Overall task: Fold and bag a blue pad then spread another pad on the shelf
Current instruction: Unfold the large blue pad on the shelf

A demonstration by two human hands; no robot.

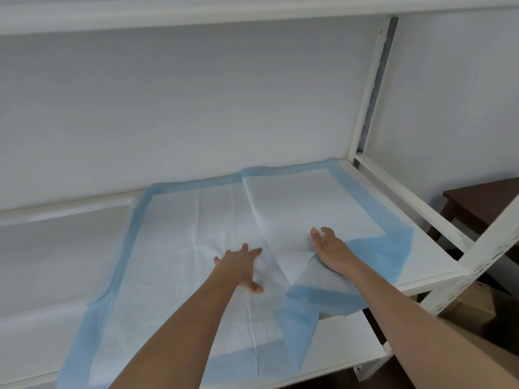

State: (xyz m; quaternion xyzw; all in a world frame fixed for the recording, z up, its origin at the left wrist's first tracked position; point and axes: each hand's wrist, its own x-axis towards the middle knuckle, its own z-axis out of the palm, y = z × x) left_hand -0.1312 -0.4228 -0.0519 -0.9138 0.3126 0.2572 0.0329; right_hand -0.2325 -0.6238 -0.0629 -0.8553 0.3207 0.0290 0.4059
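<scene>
A large white pad with a blue border (pixel 174 248) lies spread over the white shelf (pixel 438 254), overlapped by a second such pad on the right (pixel 303 203). The right pad's near corner is folded over and hangs off the shelf front. My left hand (pixel 241 265) rests flat on the pad near its middle, fingers straight and spread. A little to its right, my right hand (pixel 328 245) lies on the right pad with its fingers extended. No bag is in view.
The shelf's white back wall (pixel 196 108) rises behind the pads, with another shelf board above. A white metal upright (pixel 370 88) stands at the back right and a chipped one (pixel 483 256) at the front right. A dark wooden table (pixel 483 200) and cardboard boxes (pixel 477 304) sit beyond.
</scene>
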